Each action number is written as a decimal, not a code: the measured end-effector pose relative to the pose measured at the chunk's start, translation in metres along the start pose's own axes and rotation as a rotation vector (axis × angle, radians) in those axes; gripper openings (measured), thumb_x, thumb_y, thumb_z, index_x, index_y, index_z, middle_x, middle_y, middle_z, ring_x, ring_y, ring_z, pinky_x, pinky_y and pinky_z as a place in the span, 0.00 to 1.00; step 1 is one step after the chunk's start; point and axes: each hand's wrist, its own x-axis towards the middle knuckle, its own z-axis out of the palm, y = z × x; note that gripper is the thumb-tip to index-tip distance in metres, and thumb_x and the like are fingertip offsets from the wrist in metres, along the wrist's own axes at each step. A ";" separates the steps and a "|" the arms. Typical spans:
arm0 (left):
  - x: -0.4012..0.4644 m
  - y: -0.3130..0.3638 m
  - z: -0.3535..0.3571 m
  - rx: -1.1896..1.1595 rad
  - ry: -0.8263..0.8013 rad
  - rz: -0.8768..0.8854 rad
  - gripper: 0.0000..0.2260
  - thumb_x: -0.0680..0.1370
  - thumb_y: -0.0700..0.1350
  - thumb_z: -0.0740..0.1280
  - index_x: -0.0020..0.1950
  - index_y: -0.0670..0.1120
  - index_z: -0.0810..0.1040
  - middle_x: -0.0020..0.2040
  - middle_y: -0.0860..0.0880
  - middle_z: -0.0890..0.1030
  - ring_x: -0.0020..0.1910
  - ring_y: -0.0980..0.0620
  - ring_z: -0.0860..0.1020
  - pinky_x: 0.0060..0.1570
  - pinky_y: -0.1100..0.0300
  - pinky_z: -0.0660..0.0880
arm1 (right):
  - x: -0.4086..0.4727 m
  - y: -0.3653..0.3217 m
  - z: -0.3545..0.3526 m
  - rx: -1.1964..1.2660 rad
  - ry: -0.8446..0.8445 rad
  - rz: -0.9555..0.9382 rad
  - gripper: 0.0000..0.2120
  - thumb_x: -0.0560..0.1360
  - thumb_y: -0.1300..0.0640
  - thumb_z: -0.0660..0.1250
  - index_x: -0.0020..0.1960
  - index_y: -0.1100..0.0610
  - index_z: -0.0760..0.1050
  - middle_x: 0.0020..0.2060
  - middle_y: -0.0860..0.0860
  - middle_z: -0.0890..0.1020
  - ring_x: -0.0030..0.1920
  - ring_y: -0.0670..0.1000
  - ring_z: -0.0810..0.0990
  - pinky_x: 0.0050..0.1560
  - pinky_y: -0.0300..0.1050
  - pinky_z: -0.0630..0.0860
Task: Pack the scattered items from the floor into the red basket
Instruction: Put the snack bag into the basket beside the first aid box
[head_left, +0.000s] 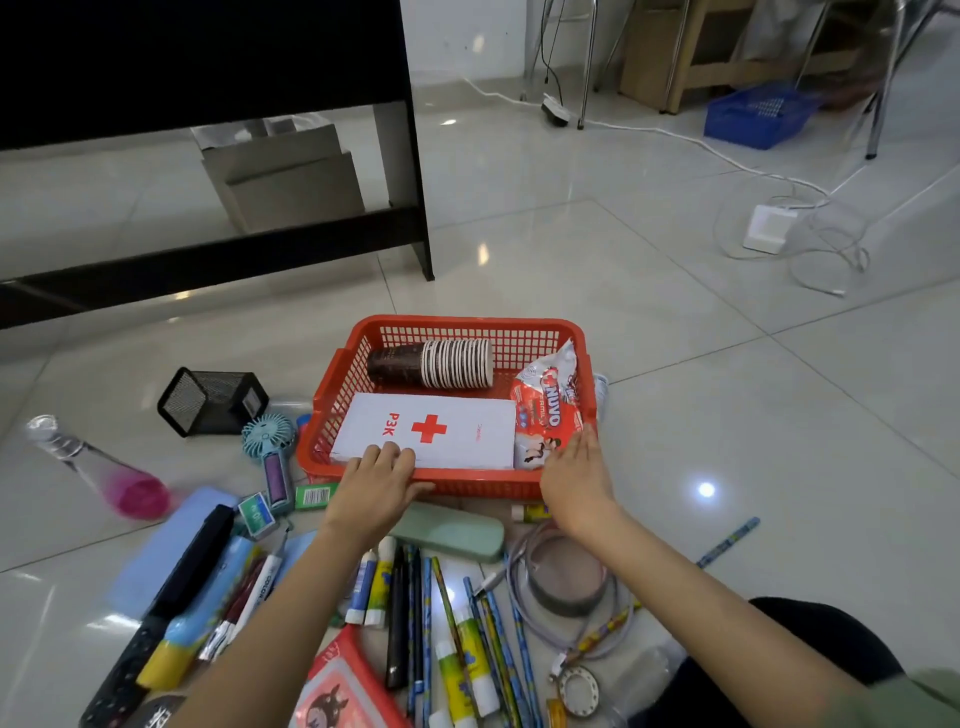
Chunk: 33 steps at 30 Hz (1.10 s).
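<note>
The red basket (467, 326) stands on the tiled floor in front of me. Inside lie a stack of paper cups (441, 364), a white first-aid box with a red cross (457, 431) and a red-and-white soap pack (548, 410). My left hand (376, 486) rests on the box's near edge, thumb along the basket's front wall. My right hand (574, 478) lies flat against the pack at the near right corner. Scattered on the floor are a green case (452, 530), glue sticks (374, 582), pencils (498, 639), a coiled cable (519, 577) and a red pouch (337, 686).
Left of the basket lie a black mesh holder (210, 400), a blue hand fan (270, 441) and a clear pink bottle (98, 467). A black desk leg (410, 182) stands behind. Far right are a white adapter with cables (769, 228) and a blue basket (758, 117).
</note>
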 end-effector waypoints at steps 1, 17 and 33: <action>-0.001 0.002 -0.002 0.007 -0.006 -0.009 0.22 0.80 0.57 0.51 0.64 0.43 0.66 0.64 0.45 0.72 0.60 0.45 0.70 0.58 0.54 0.68 | 0.005 0.000 -0.001 0.055 0.036 0.002 0.24 0.80 0.54 0.54 0.73 0.64 0.59 0.72 0.62 0.65 0.75 0.63 0.55 0.76 0.58 0.42; -0.024 0.019 -0.005 0.058 -0.053 -0.080 0.28 0.78 0.47 0.56 0.75 0.40 0.52 0.71 0.41 0.64 0.69 0.44 0.64 0.69 0.53 0.60 | 0.048 0.023 0.019 0.405 0.226 -0.146 0.26 0.75 0.57 0.61 0.72 0.55 0.61 0.70 0.60 0.67 0.74 0.61 0.58 0.76 0.54 0.48; -0.027 0.064 0.015 0.161 -0.153 -0.056 0.21 0.79 0.43 0.58 0.71 0.42 0.61 0.70 0.41 0.64 0.70 0.42 0.61 0.69 0.48 0.61 | -0.014 -0.027 0.044 0.446 0.830 -0.426 0.22 0.55 0.56 0.77 0.48 0.58 0.81 0.45 0.54 0.83 0.51 0.56 0.83 0.50 0.49 0.81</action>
